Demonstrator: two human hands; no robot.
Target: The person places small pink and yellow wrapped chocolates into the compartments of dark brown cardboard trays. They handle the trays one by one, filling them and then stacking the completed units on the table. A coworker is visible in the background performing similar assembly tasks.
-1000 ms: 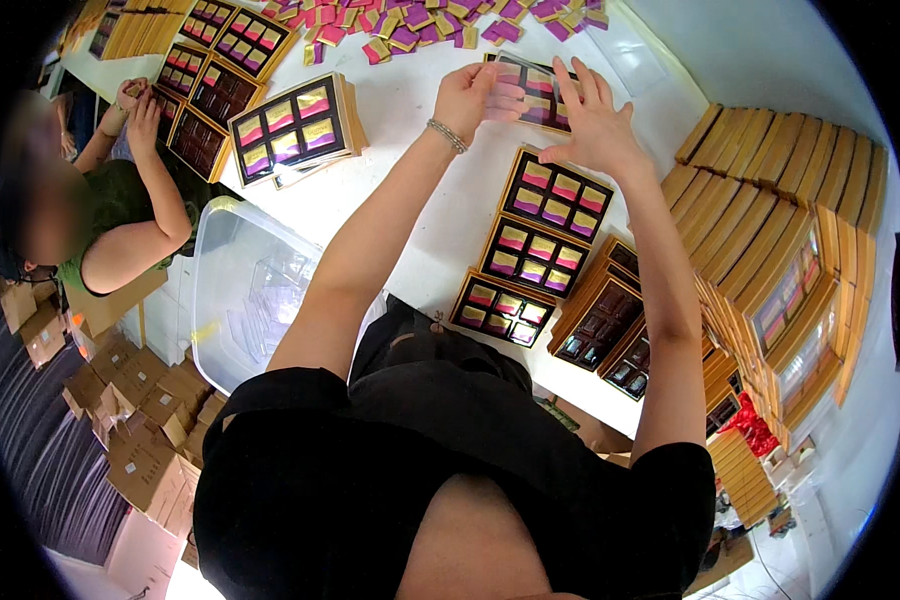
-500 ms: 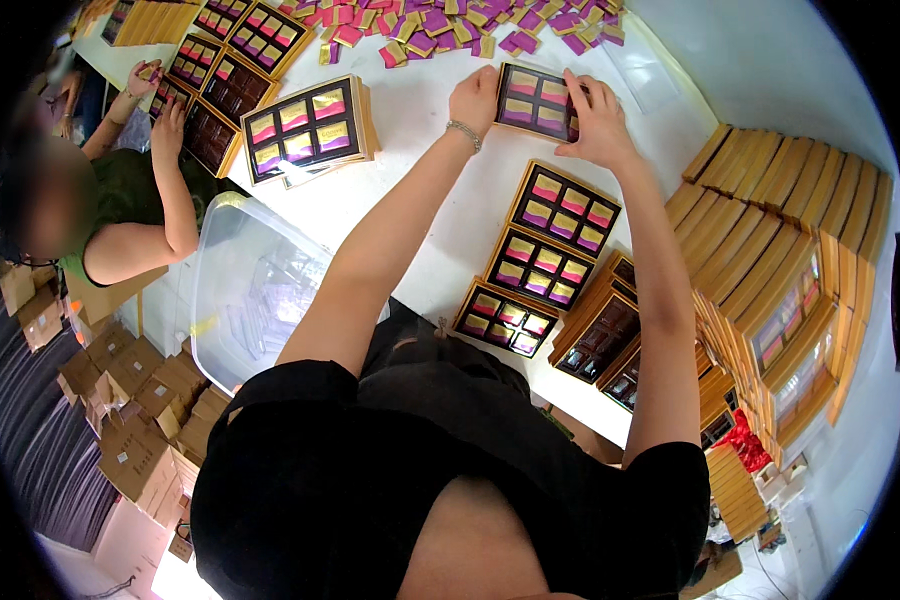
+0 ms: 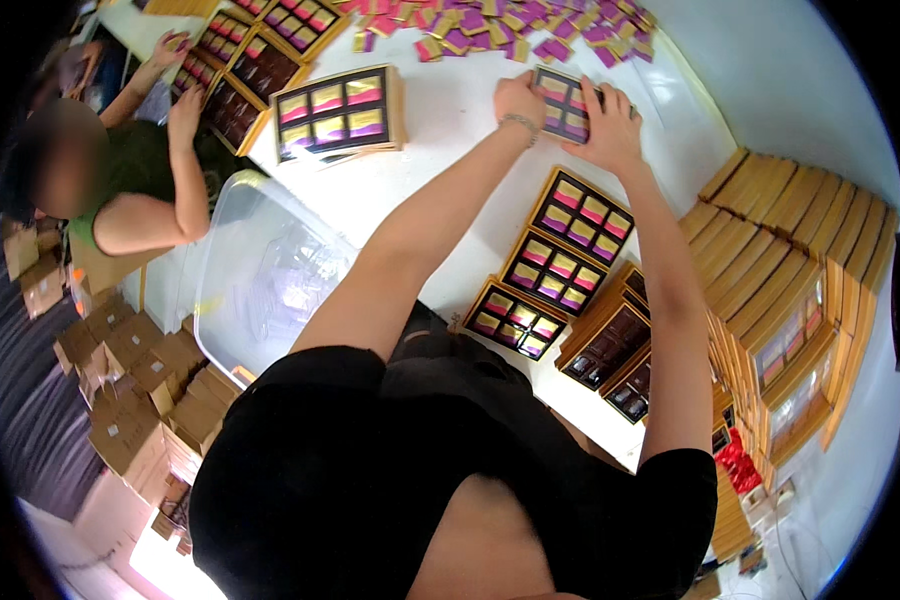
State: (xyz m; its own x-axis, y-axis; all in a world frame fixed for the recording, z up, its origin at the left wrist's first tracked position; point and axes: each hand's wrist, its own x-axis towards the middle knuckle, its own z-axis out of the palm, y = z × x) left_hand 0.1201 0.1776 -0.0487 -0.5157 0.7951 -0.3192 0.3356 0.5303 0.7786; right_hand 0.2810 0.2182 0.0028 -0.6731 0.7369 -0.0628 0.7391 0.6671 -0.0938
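A dark tray box [image 3: 562,100] filled with small pink, purple and gold packets lies on the white table [image 3: 450,150] far from me. My left hand [image 3: 518,100] grips its left edge and my right hand [image 3: 607,130] presses on its right side. A bracelet circles my left wrist. Just beyond the box is a heap of loose pink and gold packets [image 3: 490,22]. Three filled boxes [image 3: 553,268] lie in a diagonal row nearer to me, under my right forearm.
A taller filled box [image 3: 338,110] stands at the left of the table. A clear plastic tub [image 3: 260,280] sits by the table's left edge. Another person [image 3: 120,190] works on boxes at far left. Stacks of gold boxes [image 3: 810,260] line the right; cardboard cartons [image 3: 120,380] lie lower left.
Both my hands have lowered the packet box from just above the table onto its surface. The person at left has shifted their hands on their boxes.
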